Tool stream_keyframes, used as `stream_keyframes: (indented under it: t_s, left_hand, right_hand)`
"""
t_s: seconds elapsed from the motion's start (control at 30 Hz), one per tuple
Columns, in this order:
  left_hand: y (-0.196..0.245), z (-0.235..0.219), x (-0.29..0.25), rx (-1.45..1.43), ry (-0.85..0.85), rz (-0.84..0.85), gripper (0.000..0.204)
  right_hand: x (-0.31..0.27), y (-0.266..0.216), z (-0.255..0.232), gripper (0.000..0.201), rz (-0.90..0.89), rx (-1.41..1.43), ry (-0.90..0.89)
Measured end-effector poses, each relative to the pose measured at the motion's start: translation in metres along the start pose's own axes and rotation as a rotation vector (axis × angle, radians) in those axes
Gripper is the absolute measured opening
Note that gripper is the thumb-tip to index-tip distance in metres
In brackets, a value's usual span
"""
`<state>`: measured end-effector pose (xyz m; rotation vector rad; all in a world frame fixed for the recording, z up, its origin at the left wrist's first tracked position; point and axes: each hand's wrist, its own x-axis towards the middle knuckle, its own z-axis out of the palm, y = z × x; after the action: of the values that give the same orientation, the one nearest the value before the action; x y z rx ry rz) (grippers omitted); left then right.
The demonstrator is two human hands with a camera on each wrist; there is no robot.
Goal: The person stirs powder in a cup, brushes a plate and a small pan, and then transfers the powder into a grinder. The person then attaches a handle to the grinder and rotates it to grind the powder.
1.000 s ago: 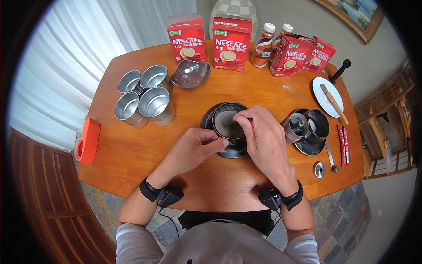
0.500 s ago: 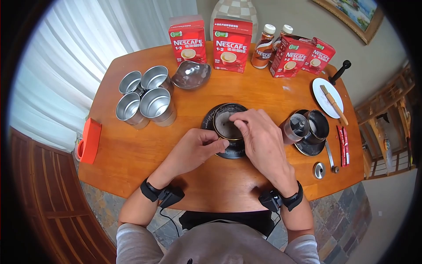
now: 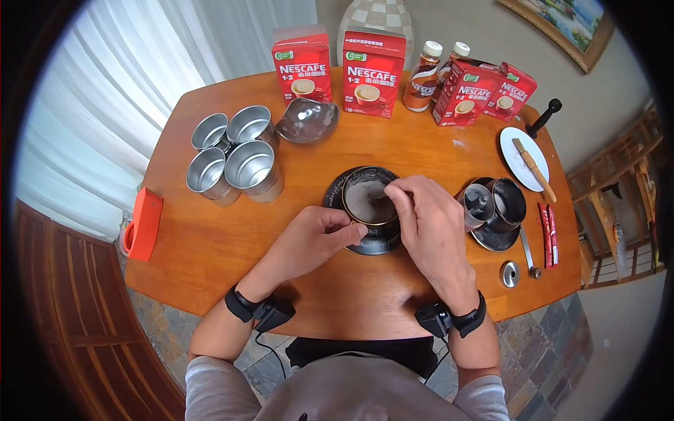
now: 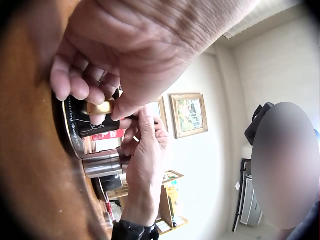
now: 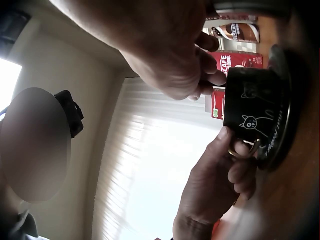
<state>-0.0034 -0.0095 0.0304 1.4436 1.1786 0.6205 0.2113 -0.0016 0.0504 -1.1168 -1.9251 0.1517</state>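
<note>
A black cup (image 3: pixel 371 223) with pale greyish contents stands on a black saucer (image 3: pixel 334 189). My left hand (image 3: pixel 307 241) pinches the cup's gold handle (image 4: pixel 101 107) between thumb and fingers at the near side. Over the right part of the rim, my right hand (image 3: pixel 430 228) has its thumb and fingers curled round a slim dark utensil (image 3: pixel 378 191), mostly hidden by the fingers, its lower part inside the cup. White cat drawings show on the cup (image 5: pixel 250 102) in the right wrist view, where my right hand (image 5: pixel 172 65) is beside its rim.
Several steel cups (image 3: pixel 251 168) stand left, near an orange-red holder (image 3: pixel 144 224). A dark bowl (image 3: pixel 307 121), red boxes (image 3: pixel 372 81) and bottles (image 3: pixel 421 78) line the back. Right are a second black cup (image 3: pixel 510 202), clear-sided container (image 3: pixel 474 207), white plate (image 3: pixel 518 160) with brush (image 3: pixel 533 161), and red sachets (image 3: pixel 549 235).
My right hand dips left over the cup, then shifts back right, and more of the utensil shows inside. My left hand keeps its hold on the handle. The head view has shifted slightly.
</note>
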Motion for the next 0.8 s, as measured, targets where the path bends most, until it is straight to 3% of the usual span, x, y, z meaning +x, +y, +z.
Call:
stream_keyframes:
  t_s: [0.13, 0.33, 0.53, 0.73, 0.8]
  left_hand:
    - [0.0017, 0.0000, -0.0008, -0.004, 0.000, -0.006, 0.035]
    - [0.0021, -0.0001, -0.0004, 0.008, -0.007, -0.006, 0.034]
    - [0.0018, 0.0009, -0.0012, -0.016, 0.001, 0.000, 0.034]
    - [-0.0016, 0.0010, -0.0002, -0.025, -0.001, 0.010, 0.034]
    - [-0.0026, 0.0011, 0.0006, -0.015, 0.000, 0.010, 0.034]
  right_hand:
    - [0.0022, -0.0025, 0.0013, 0.007, -0.014, -0.012, 0.029]
    - [0.0001, 0.0029, 0.0006, 0.007, -0.105, 0.197, -0.129]
    - [0.0012, -0.0038, -0.0027, 0.008, -0.013, 0.050, -0.074]
    - [0.0015, 0.0028, -0.0059, 0.009, -0.084, 0.172, -0.215]
    - [0.0016, -0.0001, -0.0043, 0.008, -0.070, 0.128, -0.150]
